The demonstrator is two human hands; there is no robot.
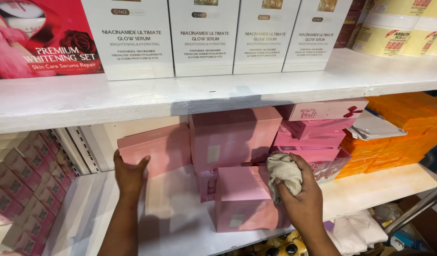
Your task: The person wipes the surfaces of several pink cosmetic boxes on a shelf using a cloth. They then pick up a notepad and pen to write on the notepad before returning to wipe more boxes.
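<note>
The tilted pink box (154,149) leans at about nine o'clock from the tall pink box (230,137) on the white shelf (176,223). The left hand (128,173) steadies its lower edge, fingers spread flat against it — best kept low so it does not topple. The right hand (299,189), at four o'clock, has fingers clamped on a crumpled beige cloth (282,170), just beside a lying pink box (244,199). Orange packs (394,137) sit further right.

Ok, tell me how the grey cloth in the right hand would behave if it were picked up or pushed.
The grey cloth is bunched into soft folds in the right hand, so it is probably floppy and light. Its rough-looking weave suggests it would drag rather than slide, and it should not roll.
</note>
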